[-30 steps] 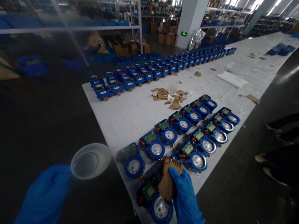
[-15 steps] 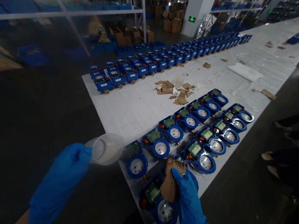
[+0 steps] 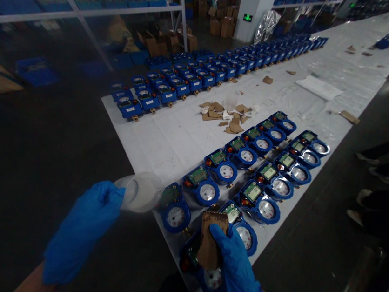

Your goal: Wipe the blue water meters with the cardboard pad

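My left hand (image 3: 88, 227), in a blue glove, is closed on a translucent plastic cup (image 3: 142, 194). The cup is tilted beside the table corner, close to the nearest meter of the left row. In my right hand (image 3: 233, 263), also gloved, is a piece of brown cardboard (image 3: 211, 246), gripped between thumb and fingers. That cardboard hangs over the nearest blue water meter (image 3: 212, 279) and hides much of it. Just behind it sits another water meter (image 3: 245, 236) with a round white dial and a green circuit board. My right hand partly overlaps this one.
Two rows of water meters (image 3: 225, 172) run along the near side of the white-covered table (image 3: 166, 143). Torn cardboard scraps (image 3: 216, 111) lie mid-table. More blue meters (image 3: 167, 95) line the far edge. People's feet (image 3: 358, 214) show on the floor at right.
My right hand has moved the cardboard a little left and down, uncovering the dial and circuit board of the meter behind it. The cup stays almost where it was in my left hand.
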The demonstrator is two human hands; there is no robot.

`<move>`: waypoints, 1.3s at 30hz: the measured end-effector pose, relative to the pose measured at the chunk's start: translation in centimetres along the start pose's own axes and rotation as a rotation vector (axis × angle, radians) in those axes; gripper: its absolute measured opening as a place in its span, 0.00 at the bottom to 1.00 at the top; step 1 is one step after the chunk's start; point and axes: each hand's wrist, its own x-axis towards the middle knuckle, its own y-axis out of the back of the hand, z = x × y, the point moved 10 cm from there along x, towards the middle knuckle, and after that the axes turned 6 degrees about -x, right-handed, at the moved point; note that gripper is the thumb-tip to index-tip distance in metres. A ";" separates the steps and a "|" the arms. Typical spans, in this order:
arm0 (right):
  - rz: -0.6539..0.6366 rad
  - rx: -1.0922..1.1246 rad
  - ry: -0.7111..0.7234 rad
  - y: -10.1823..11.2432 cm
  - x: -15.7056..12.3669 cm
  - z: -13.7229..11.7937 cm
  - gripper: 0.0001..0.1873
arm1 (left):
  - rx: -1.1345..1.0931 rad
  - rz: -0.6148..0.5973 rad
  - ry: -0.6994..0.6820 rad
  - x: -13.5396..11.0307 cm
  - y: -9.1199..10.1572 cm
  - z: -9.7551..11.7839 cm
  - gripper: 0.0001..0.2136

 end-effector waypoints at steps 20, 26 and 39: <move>0.089 0.105 -0.070 2.2 -0.2 -0.7 0.31 | 0.217 -0.096 0.047 0.6 -1.5 1.7 0.19; 0.067 0.108 -0.056 2.7 0.3 -0.3 0.30 | 0.207 -0.127 0.018 0.7 -1.8 2.7 0.19; -0.027 0.274 -0.014 1.7 -0.1 -1.1 0.13 | 0.238 -0.149 0.022 1.0 -2.1 3.2 0.17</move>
